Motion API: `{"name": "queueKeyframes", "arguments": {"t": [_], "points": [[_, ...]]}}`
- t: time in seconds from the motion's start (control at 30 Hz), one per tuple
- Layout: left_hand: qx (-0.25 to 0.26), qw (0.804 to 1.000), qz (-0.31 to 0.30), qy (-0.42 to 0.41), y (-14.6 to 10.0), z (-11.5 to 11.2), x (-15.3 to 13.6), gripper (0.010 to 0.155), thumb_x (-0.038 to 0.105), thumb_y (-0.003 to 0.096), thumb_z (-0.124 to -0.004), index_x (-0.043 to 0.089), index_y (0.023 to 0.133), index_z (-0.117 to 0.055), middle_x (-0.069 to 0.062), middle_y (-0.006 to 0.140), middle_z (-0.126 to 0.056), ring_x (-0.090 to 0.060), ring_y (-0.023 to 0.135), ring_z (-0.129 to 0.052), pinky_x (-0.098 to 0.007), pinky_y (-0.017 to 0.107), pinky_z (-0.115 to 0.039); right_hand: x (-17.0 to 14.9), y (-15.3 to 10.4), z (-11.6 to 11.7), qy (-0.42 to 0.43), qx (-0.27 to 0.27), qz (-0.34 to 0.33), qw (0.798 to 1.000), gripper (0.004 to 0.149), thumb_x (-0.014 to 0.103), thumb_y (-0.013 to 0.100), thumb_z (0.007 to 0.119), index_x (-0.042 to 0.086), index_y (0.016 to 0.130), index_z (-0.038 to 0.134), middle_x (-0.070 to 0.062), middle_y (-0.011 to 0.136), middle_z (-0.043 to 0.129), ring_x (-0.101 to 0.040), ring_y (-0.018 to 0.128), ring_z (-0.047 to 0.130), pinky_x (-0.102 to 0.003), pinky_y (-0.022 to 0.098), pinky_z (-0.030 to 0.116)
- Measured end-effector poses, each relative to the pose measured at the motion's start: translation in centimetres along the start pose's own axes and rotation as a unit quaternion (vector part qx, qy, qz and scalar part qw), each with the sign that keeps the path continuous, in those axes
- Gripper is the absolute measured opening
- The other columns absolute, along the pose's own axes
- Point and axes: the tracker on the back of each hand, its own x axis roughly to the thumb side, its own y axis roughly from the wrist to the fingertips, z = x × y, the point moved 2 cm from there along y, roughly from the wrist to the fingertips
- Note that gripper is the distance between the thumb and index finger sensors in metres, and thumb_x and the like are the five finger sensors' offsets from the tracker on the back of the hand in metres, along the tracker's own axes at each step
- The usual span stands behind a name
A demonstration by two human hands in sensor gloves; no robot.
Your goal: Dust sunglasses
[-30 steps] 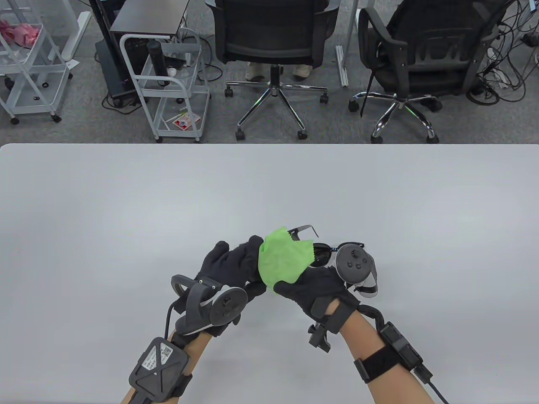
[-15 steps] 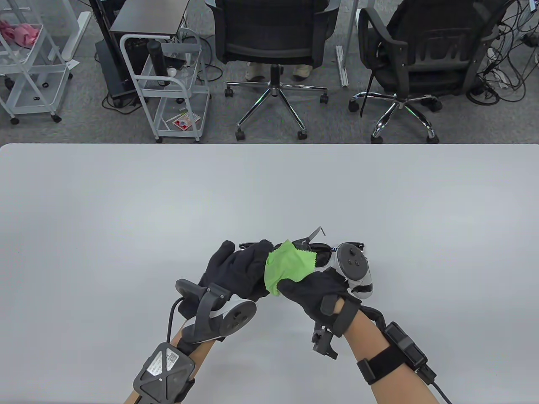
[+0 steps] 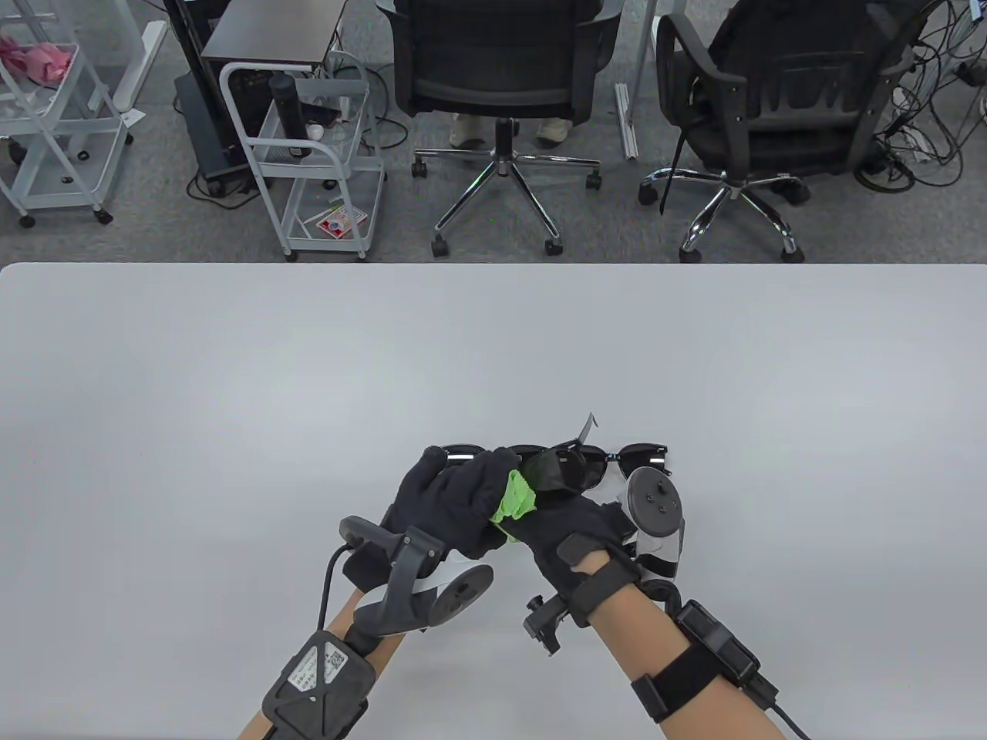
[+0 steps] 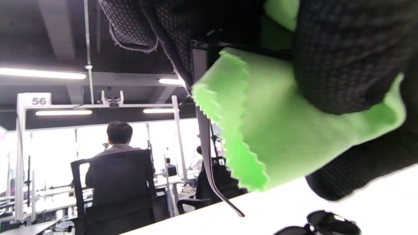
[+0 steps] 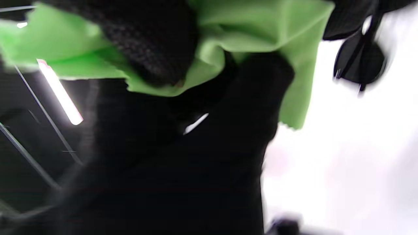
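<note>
From above, the table view showed the sunglasses [image 3: 574, 466] held near the table's [image 3: 231, 385] front edge, about midway along it, with only a small wad of the green cloth [image 3: 515, 497] peeking out between the gloves. The left wrist view showed far more of that cloth [image 4: 281, 130], its zigzag edge hanging free under a gloved finger, with a thin temple arm [image 4: 212, 169] running down beside it. The right wrist view was blurred; it showed the cloth [image 5: 261, 32] bunched around dark fingers and one lens [image 5: 359, 63] off to the side. The left hand [image 3: 455, 497] was curled around the frame and cloth. The right hand [image 3: 570, 532] pressed closed on the cloth against a lens.
</note>
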Motion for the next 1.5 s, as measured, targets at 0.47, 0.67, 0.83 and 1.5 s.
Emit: {"name": "queueKeyframes", "arguments": {"t": [0.47,0.67,0.83,1.5], "points": [[0.01,1.0,-0.016,-0.007,0.1,0.6,-0.2,0.098,0.059,0.019,-0.101,0.036,0.103,-0.056,0.017,0.097,-0.081,0.007,0.065,-0.107,-0.036,0.074,-0.075,0.4,0.9,-0.1,-0.045,0.039,-0.043,0.997,0.041,0.028,0.032,0.102,0.018,0.07,0.088,0.002,0.065,0.102,-0.025,0.063,0.104,-0.059,0.058,0.073],[0.002,1.0,-0.004,-0.03,0.5,0.5,-0.3,0.099,0.059,0.0189,-0.1,0.036,0.104,-0.056,0.015,0.097,-0.081,0.007,0.063,-0.107,-0.036,0.074,-0.075,0.3,0.8,-0.6,-0.039,0.018,-0.062,0.997,0.04,0.044,0.037,0.096,0.018,0.067,0.092,0.004,0.06,0.105,-0.023,0.057,0.107,-0.058,0.058,0.075],[-0.005,0.999,-0.002,-0.032,0.2,0.3,-0.9,0.098,0.059,0.0188,-0.101,0.035,0.103,-0.057,0.016,0.097,-0.082,0.007,0.063,-0.108,-0.035,0.074,-0.076,-1.0,1.2,0.2,0.042,0.112,-0.016,0.993,0.044,0.024,0.04,0.092,0.015,0.082,0.086,-0.003,0.079,0.098,-0.032,0.075,0.097,-0.063,0.059,0.069],[-0.003,0.999,0.001,-0.038,0.6,0.2,0.4,0.098,0.06,0.02,-0.1,0.032,0.104,-0.057,0.013,0.096,-0.082,0.005,0.059,-0.11,-0.035,0.073,-0.076,-0.4,1.3,-0.4,-0.018,0.031,-0.027,0.999,0.04,0.043,0.035,0.101,0.019,0.065,0.09,0.003,0.059,0.102,-0.024,0.057,0.104,-0.059,0.057,0.073]]}}
